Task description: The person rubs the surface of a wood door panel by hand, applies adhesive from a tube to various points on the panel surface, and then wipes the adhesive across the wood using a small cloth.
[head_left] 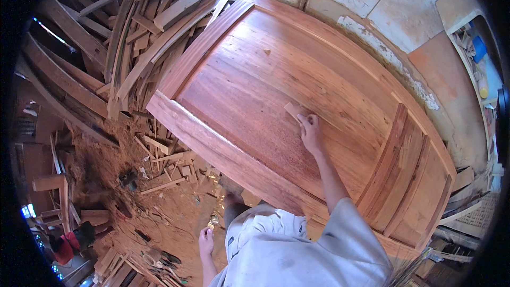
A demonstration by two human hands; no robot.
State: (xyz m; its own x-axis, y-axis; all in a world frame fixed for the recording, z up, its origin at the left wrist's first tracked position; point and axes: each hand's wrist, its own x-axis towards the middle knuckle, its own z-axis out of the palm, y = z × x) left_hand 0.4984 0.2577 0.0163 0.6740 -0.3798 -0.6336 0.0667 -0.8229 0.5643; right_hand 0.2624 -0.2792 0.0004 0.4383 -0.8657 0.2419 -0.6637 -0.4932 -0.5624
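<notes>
The wooden door [255,85] is reddish-orange with darker streaked grain — paler honey along its right-hand rails. The sandpaper piece [292,110] on it is tan. The wall [393,5] is cream, patchy, with white flaking. The shirt [297,250] is pale grey-white — the sawdust floor [175,212] rusty orange.

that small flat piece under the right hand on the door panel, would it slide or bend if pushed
The small flat piece looks thin and light, so it would likely slide easily over the smooth door panel. The right hand presses it flat with its fingertips, which suggests it may flex a little. It has flat faces, so rolling seems unlikely.
</notes>
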